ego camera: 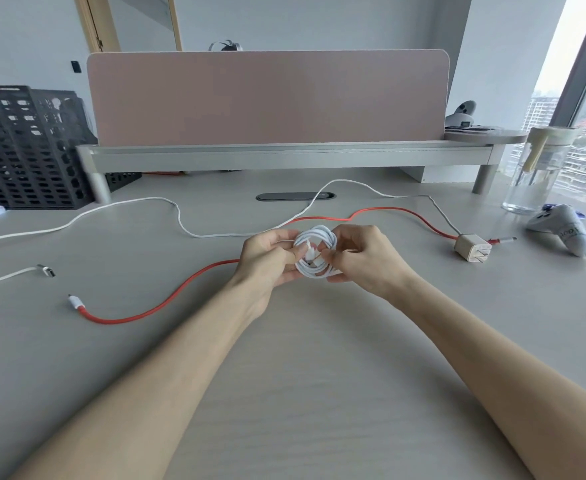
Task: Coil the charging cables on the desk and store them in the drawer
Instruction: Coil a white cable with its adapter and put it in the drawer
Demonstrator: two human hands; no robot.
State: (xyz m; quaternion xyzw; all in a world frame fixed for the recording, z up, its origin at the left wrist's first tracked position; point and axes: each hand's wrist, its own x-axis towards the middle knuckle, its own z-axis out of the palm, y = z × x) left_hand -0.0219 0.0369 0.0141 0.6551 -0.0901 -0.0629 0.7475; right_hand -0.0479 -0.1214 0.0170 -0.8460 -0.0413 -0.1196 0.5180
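Forearms: left forearm (167, 368) and right forearm (485, 348), both bare, reach over the desk (302, 393) and meet at its middle.
Left hand (267, 261): fingers curled round the left side of the coiled white cable (319, 237), thumb on its loops.
Right hand (364, 261): fingertips pinch the right side of the same coil.
Coiled white cable: small round bundle between both hands, just above the desk; connector ends sit in its centre.
Red cable (167, 303): lies uncoiled, from front left, behind the hands, to the right.
Long white cable (111, 211): lies loose, runs from the left edge to the charger plug (471, 248).
Right side: game controller (561, 230) and glass jar (535, 171).
Back: pink panel (267, 98), black crates (25, 147).
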